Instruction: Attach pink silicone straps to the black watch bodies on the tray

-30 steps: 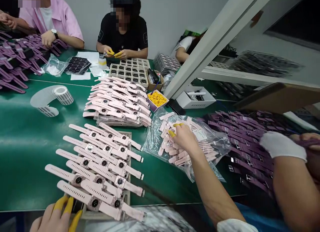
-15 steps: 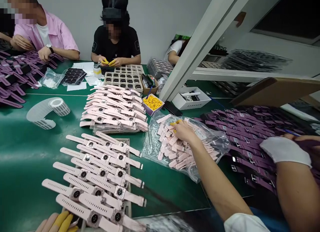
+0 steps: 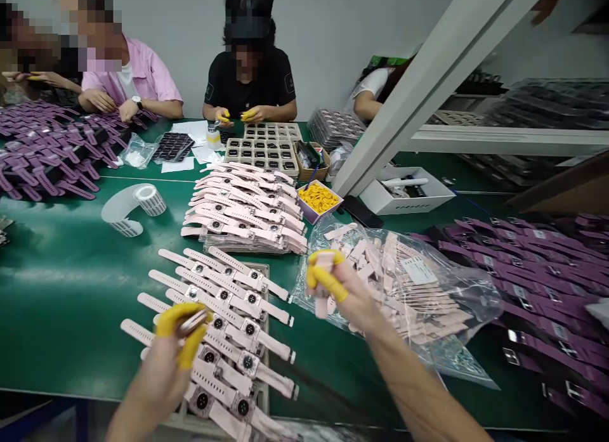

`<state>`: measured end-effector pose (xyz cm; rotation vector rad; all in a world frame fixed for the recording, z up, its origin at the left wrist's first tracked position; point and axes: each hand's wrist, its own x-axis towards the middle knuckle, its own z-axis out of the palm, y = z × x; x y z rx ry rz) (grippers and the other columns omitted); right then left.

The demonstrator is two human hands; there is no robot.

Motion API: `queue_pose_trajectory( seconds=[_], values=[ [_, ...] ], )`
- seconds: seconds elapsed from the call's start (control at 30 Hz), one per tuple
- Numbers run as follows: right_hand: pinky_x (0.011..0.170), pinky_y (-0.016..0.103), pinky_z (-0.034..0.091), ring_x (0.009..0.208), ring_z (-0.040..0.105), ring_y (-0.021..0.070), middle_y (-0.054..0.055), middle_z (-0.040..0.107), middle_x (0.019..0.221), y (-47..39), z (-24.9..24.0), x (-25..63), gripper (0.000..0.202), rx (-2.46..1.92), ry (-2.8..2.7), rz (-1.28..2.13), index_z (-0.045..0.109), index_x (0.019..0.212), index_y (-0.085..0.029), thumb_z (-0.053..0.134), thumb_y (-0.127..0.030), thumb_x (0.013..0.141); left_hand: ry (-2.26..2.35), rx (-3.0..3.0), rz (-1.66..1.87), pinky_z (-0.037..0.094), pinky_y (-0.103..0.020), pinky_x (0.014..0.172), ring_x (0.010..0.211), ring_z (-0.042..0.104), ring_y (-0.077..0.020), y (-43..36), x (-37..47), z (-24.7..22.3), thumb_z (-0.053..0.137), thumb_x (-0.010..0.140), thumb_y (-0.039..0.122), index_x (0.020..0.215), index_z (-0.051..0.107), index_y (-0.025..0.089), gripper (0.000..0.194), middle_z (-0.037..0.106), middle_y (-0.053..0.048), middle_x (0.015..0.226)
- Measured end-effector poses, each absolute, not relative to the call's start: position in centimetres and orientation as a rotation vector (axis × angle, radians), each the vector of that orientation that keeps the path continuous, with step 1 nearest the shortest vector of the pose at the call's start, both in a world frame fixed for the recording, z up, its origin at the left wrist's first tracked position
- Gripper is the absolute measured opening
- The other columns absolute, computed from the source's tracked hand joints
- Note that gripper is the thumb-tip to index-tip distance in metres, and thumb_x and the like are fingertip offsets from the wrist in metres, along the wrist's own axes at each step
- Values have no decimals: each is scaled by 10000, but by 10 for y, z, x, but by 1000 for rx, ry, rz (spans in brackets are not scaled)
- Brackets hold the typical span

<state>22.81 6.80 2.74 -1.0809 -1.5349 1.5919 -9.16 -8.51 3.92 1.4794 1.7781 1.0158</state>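
Observation:
My left hand (image 3: pixel 164 344), with yellow finger cots on its fingers, is closed on a small watch case (image 3: pixel 193 322) seen nearly edge-on. It is above the left side of a tray (image 3: pixel 265 401) covered with slanting rows of pink-strapped watches (image 3: pixel 250 329), their backs facing up. My right hand (image 3: pixel 340 282), also in yellow finger cots, grips a pale pink watch strap (image 3: pixel 322 306); whether it is one piece or two I cannot tell. This hand is over the left edge of a clear plastic bag (image 3: pixel 469 356) full of loose pink straps (image 3: pixel 428 302).
Behind the tray rises a stack of pink watches (image 3: pixel 245 204). Near it are a box of yellow finger cots (image 3: pixel 318 198), a label roll (image 3: pixel 150 200) and a white box (image 3: pixel 409 201). Purple-strapped watches (image 3: pixel 533 271) lie at right. Co-workers (image 3: pixel 250 80) sit across the table.
My right hand has come out of the bag with a pink strap and moved left. My left hand has risen from the lower left corner with the watch case. The view has turned left.

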Motion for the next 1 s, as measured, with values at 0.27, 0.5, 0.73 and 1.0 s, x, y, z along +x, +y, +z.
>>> queue_pose_trajectory(
  seconds=[0.27, 0.5, 0.73, 1.0],
  values=[
    [490, 243, 342, 479, 407, 106, -71, 542, 615, 18, -15, 151, 375, -730, -1103, 2208, 540, 1028, -238, 617, -594, 940, 1206, 1857, 964, 524, -466, 1112, 1287, 604, -255, 9, -25, 5, 441, 936, 52, 1444, 532, 237, 548, 630, -121, 1372],
    [414, 226, 278, 400, 376, 96, -65, 557, 516, 24, -20, 156, 263, -785, -941, 2301, 656, 891, -244, 695, -504, 893, 1191, 1867, 904, 519, -441, 1112, 1282, 612, -240, 2, -29, -1, 412, 985, 97, 1452, 524, 240, 501, 626, -116, 1383],
    [377, 207, 211, 368, 275, 73, -94, 435, 488, 29, -23, 158, 191, -747, -555, 2265, 631, 821, -250, 718, -413, 872, 1366, 1889, 1050, 566, -398, 1024, 1171, 651, -213, 2, -22, 0, 442, 1024, 118, 1429, 497, 229, 424, 652, -120, 1269],
    [403, 228, 277, 363, 320, 91, -75, 493, 457, 22, -24, 155, 188, -676, -732, 2365, 669, 828, -232, 702, -411, 874, 1261, 1959, 857, 536, -409, 1088, 1277, 612, -228, -1, -26, -3, 403, 1002, 99, 1496, 465, 248, 520, 616, -122, 1382]
  ],
)
